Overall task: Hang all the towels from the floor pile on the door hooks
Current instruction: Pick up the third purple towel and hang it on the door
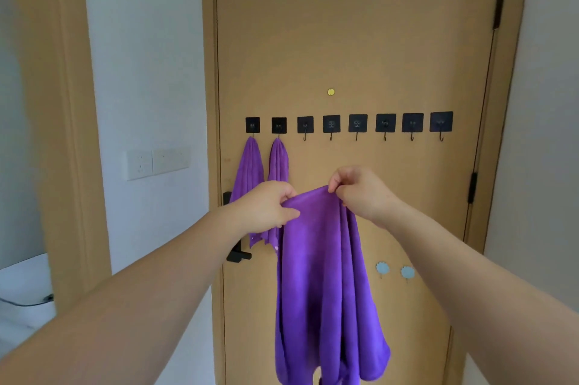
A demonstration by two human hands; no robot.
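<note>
- Two purple towels hang on the door [360,40]: the first hung towel [249,171] and the second hung towel [278,165], on the two leftmost hooks.
- The third towel [322,275] is in the air before the door; the left hand [266,206] and the right hand [360,193] each pinch its top edge.
- Eight black hooks stand in one row; six are free, beginning with the third hook [305,127].
- The floor pile is out of view, so I cannot tell how many towels are left.
</note>
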